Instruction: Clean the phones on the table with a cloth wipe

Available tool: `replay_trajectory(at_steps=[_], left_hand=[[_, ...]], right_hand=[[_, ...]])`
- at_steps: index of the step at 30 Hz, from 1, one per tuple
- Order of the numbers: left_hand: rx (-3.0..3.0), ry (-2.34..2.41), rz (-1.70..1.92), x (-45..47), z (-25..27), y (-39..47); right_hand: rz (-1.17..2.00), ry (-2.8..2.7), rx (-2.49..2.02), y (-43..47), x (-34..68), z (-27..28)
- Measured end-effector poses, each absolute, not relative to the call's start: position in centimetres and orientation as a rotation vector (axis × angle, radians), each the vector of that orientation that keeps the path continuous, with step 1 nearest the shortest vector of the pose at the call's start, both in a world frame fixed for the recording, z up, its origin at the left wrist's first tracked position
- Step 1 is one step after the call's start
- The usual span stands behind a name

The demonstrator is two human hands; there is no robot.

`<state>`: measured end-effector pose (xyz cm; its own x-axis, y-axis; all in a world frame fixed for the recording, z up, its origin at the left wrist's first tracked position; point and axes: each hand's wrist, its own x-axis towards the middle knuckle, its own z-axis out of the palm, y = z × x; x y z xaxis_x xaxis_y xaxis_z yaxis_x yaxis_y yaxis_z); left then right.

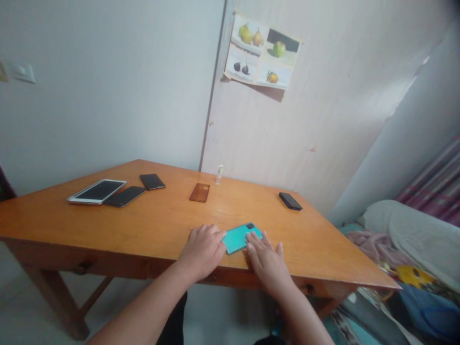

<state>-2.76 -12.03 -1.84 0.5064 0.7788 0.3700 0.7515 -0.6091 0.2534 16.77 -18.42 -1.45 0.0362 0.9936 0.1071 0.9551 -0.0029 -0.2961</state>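
A turquoise smartphone [237, 239] lies near the front edge of the wooden table, its back and dark camera block facing up. My left hand [205, 251] is closed at the phone's left end, thumb and fingers pinching its edge. On the right end rest the stretched, slightly spread fingers of my right hand [266, 261], which cover part of the back. Farther back lies a brown translucent phone case [200, 192]. Just beyond that case stands a small clear pump bottle [219, 175].
At the table's [165, 225] left lie a white-framed tablet [97, 191], a dark phone [125, 196] against it and another dark device [152, 181]. A black wallet-like item [290, 201] sits at the back right. Walls stand behind; bedding [406, 215] is heaped at right.
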Motion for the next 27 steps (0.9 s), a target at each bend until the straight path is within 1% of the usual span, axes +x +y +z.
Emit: replay_trajectory(at_steps=[3, 6, 8, 13, 15, 19, 24, 27], left_hand=[[2.689, 1.35, 0.726, -2.7, -1.9, -12.1], [2.683, 1.351, 0.739, -2.6, -2.0, -12.1], [2.674, 1.358, 0.736, -2.6, -2.1, -12.1], [2.66, 1.376, 0.745, -2.5, -2.0, -12.3], [2.654, 1.381, 0.752, -2.5, -1.9, -12.4], [2.646, 1.373, 0.761, -2.5, -1.9, -12.5], [2.652, 1.37, 0.769, -2.6, -2.0, -12.3], [2.64, 1.377, 0.765, -2.5, -2.0, -12.3]], right_hand=[[0.154, -1.929, -2.09, -18.0, 17.0, -1.6], [0.218, -2.178, -1.85, -18.8, 15.9, -1.3], [0.254, -2.254, -1.77, -18.9, 15.7, -1.0], [0.164, -1.906, -2.146, -16.9, 17.8, -1.3], [0.161, -1.934, -2.136, -16.6, 18.1, -1.7], [0.248, -2.196, -1.895, -16.9, 18.0, -1.7], [0.113, -1.895, -2.25, -16.6, 18.4, -2.0], [0.031, -1.91, -2.265, -17.4, 17.3, -2.8]])
